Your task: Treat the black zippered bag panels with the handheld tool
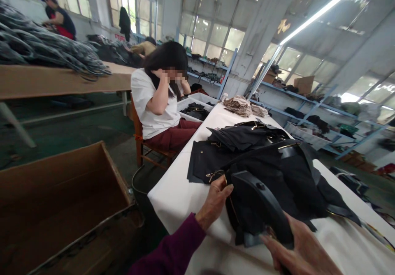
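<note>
White tabletop (173,188) supports black fabric (262,160), left hand (213,199) pinching its edge just left of the slanted, curved tool (266,194), right hand (299,242) clasping the tool's lower-right end.

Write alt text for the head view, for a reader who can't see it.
The left hand pinches the edge of black fabric with gold zips while the right hand grips a curved black object at a white table. Beyond, a seated person holds both hands to their head; an open cardboard box sits lower left.
</note>
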{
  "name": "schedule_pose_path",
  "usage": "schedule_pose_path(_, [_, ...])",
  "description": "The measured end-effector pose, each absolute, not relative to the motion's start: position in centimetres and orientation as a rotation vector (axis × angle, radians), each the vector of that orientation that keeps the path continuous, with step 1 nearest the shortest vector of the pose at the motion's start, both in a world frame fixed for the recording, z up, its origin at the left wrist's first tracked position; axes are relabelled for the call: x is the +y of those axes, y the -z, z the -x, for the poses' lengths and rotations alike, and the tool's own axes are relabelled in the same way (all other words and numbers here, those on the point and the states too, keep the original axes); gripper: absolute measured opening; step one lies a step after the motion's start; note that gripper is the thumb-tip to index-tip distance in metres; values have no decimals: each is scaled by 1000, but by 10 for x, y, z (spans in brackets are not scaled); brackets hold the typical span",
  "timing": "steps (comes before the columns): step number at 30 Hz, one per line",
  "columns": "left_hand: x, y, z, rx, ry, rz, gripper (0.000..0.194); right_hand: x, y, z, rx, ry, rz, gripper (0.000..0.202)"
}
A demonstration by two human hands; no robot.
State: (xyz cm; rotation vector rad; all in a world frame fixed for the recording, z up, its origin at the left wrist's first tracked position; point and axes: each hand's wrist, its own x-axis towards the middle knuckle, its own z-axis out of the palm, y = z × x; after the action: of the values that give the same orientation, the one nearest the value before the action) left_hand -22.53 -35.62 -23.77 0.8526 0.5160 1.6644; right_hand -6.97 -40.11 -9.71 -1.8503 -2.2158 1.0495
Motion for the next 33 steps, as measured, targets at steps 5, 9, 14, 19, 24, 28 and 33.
schedule_pose_path(5, [-367,233,222,526,-1659,-1002,28,-387,90,86,-2203,-1058,1745,25])
schedule_pose_path(9, [-368,235,218,517,-1632,-919,30,-381,93,83,-2184,-1033,1665,25])
schedule_pose_path(14, [-367,232,220,559,-1624,-1000,27,-394,90,81,-2186,-986,1853,27])
schedule_pose_path(19, [-374,230,214,773,-1567,-1026,24,-381,91,82,-2123,-923,1748,25])
schedule_pose_path(24, [-363,229,207,592,-1609,-740,45,-371,80,58,-2125,-798,1655,33])
schedule_pose_path(28, [-332,204,218,542,-1675,-808,45,-392,65,20,-2187,-740,1763,49])
schedule_pose_path(33, [-296,125,241,839,-1896,-1511,27,-425,72,-38,-2040,-752,1980,58])
